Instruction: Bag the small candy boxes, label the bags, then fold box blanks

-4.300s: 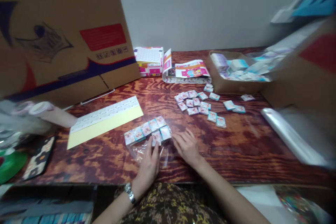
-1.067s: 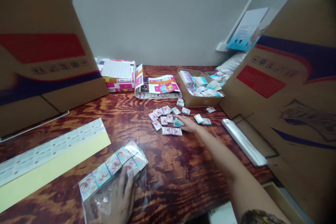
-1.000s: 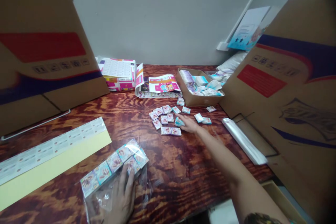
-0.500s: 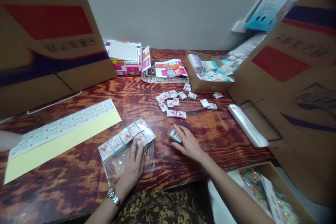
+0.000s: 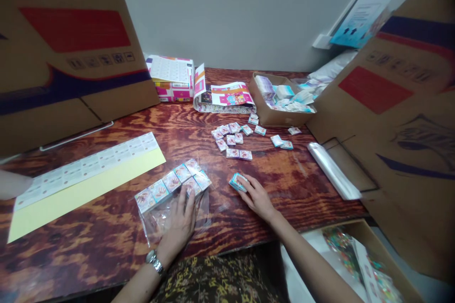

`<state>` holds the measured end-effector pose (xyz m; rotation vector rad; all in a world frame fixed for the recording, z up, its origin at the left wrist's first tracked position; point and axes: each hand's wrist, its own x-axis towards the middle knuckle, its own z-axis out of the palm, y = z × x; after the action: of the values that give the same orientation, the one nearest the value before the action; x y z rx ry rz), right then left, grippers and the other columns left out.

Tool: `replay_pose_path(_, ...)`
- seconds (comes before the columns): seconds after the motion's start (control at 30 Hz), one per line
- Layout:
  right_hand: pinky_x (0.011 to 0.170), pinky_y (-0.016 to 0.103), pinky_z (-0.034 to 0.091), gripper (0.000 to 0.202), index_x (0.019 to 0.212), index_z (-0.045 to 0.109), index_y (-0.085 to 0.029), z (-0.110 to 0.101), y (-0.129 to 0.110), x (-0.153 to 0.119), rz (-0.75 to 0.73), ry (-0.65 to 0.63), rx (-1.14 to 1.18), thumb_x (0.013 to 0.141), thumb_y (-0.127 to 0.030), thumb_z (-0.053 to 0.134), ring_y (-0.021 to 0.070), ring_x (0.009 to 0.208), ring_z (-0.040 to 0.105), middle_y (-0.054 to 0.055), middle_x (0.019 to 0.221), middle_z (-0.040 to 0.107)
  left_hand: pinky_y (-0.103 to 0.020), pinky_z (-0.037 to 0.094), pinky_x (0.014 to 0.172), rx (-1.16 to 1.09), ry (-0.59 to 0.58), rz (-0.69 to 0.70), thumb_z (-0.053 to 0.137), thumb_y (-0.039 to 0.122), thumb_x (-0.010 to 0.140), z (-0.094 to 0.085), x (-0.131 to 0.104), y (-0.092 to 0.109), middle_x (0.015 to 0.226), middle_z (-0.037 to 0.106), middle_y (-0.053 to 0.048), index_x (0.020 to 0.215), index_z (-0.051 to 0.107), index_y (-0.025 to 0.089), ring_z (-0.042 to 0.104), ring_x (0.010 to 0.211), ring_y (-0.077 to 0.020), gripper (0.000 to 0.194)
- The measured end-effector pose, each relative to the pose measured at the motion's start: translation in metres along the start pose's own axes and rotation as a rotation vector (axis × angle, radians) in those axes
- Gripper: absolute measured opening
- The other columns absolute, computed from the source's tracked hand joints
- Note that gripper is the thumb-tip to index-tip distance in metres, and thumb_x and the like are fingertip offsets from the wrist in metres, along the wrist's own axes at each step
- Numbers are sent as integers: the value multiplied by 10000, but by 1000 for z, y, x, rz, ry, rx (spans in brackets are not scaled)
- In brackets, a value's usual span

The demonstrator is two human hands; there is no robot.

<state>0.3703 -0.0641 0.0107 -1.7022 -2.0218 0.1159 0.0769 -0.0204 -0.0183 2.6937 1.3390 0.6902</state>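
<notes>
My left hand (image 5: 181,215) lies flat, fingers stretched out. Its fingertips rest on small printed boxes (image 5: 159,191) laid side by side in a long row and a shorter one. Under the palm is a clear plastic bag (image 5: 154,222), partly covering or lying beneath the boxes; I cannot tell which. To the right, my right hand (image 5: 258,199) grips a small blue-edged box (image 5: 237,180) at its right side, fingers on top and thumb at the near edge. Behind it on the table, several loose small boxes (image 5: 232,153) lie scattered, some with purple edges and some with blue.
An open carton (image 5: 284,118) full of small boxes stands at the back. Large cardboard boxes (image 5: 88,71) flank both sides. A printed sheet (image 5: 85,170) overlaps yellow paper (image 5: 106,194) on the left, near another person's arm (image 5: 12,184). A plastic roll (image 5: 334,170) lies right.
My right hand has shifted slightly on the blue-edged box, and more of the box shows. My left hand stays on the row of boxes. The view has tilted slightly.
</notes>
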Motion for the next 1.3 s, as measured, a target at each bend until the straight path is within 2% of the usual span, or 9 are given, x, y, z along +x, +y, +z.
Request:
replay_pose_path(0.2,962,427,432,479,1373,346,-257,13,-2,-4,23,92,-18,904,-223,442,241,1168,457,123,1262,431,-500,385,959,-68,-20,-16,418,198,888,-3,1,1,1489,143,-182,1426,164,164,317,1295,-348,595)
replay_pose_path(0.43,954,442,438,548,1408,274,-255,21,-6,-5,39,88,-70,894,-219,459,270,1189,439,142,1296,389,-487,395,974,-140,-77,-66,422,249,895,-18,2,6,1500,84,-175,1430,136,174,272,1324,-337,612)
replay_pose_path(0.6,944,445,445,610,1427,229,-273,-10,-55,-10,39,172,-3,877,-222,487,287,1168,461,144,1291,392,-455,353,1032,-242,-83,-146,393,221,900,-41,-6,11,1496,52,-204,1431,31,113,174,1366,-299,651)
replay_pose_path(0.7,926,432,466,637,1432,220,-278,-18,-101,-16,-94,48,51,862,-216,498,293,1166,462,144,1301,403,-502,320,1050,-297,-59,-195,371,189,900,-50,-14,10,1492,119,-188,1433,26,144,174,1367,-288,637)
replay_pose_path(0.83,879,393,501,596,1414,279,-218,13,-147,-9,-220,-99,60,851,-167,469,269,1086,520,160,1228,477,-494,316,1064,-396,-35,-216,340,168,907,-56,-24,4,1477,204,-162,1434,40,182,208,1361,-253,607)
replay_pose_path(0.97,777,376,536,599,1399,301,-235,62,-166,11,-165,-56,-46,831,-115,449,268,1010,559,157,1179,512,-480,310,1074,-454,-23,-264,340,178,910,-56,-31,1,1468,241,-149,1433,90,196,222,1358,-242,580)
replay_pose_path(1.07,712,360,547,644,1403,292,-245,84,-172,24,-128,-27,-109,807,-62,453,261,938,585,157,1137,520,-481,285,1087,-466,-19,-308,354,195,911,-54,-34,2,1469,241,-141,1429,119,194,206,1364,-237,569)
replay_pose_path(1.17,682,383,551,662,1406,295,-239,87,-174,28,-119,1,-134,795,-43,457,276,913,591,171,1109,515,-490,275,1088,-456,-12,-335,369,198,908,-53,-34,4,1473,223,-141,1422,147,192,186,1370,-240,560)
replay_pose_path(1.3,675,410,553,574,1397,322,-248,70,-170,13,-126,24,-108,848,-202,483,290,921,586,181,1136,506,-493,299,1071,-401,7,-281,376,169,900,-54,-33,7,1484,172,-152,1412,187,195,191,1366,-261,546)
